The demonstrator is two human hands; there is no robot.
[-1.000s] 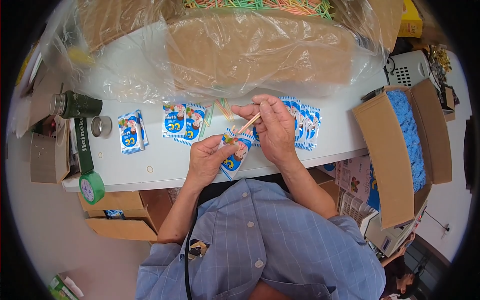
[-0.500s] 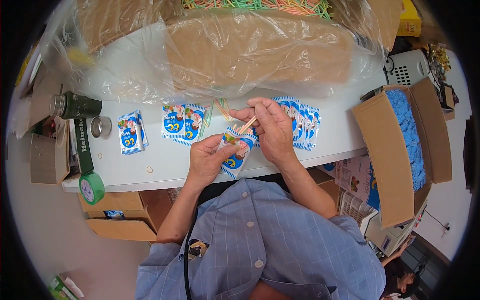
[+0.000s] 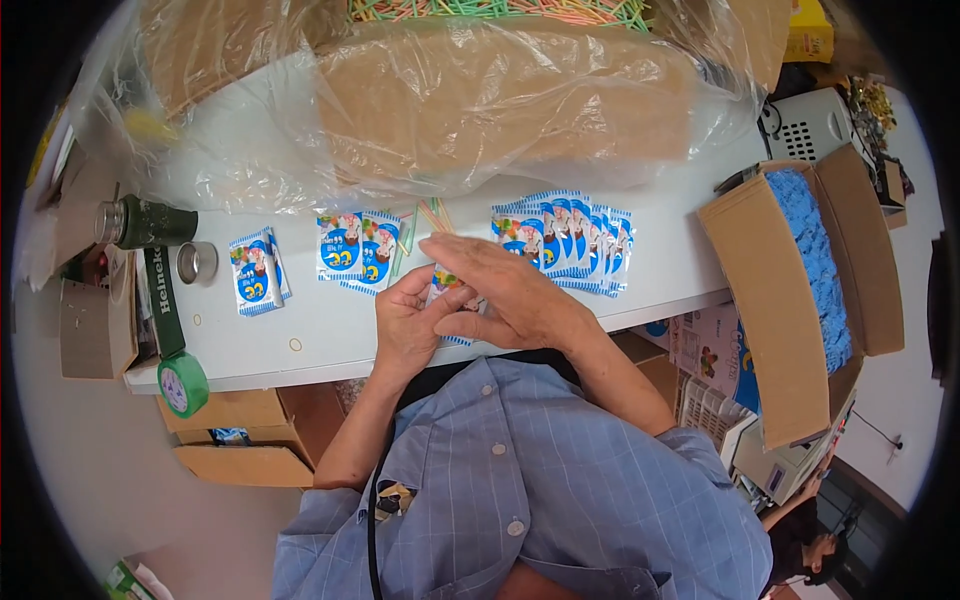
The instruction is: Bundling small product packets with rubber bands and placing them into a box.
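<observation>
My left hand point(image 3: 403, 325) grips a small blue and white printed packet point(image 3: 445, 282) between thumb and fingers, just above the table's front edge. Over the packet's upper part lies my right hand point(image 3: 525, 300), fingers stretched out and thumb apart; it hides most of the packet and any sticks at its mouth. Beyond the hands, a few loose pastel sticks point(image 3: 436, 215) lie on the table. Similar packets point(image 3: 575, 240) overlap in a row to the right. Two more packets point(image 3: 342, 247) lie left of the sticks, and a small stack of packets point(image 3: 257, 275) sits farther left.
A plastic-lined carton point(image 3: 510, 90) with many pastel sticks point(image 3: 500, 12) spans the back. At left are a dark green bottle point(image 3: 160, 222), a round tin point(image 3: 196, 262) and green tape point(image 3: 183, 385). An open box point(image 3: 775, 330) of blue material stands right; another person point(image 3: 810, 540) shows lower right.
My right hand, which pinched several sticks at the packet's mouth, has come down and flattened over the packet. The sticks are now hidden. My left hand keeps its grip.
</observation>
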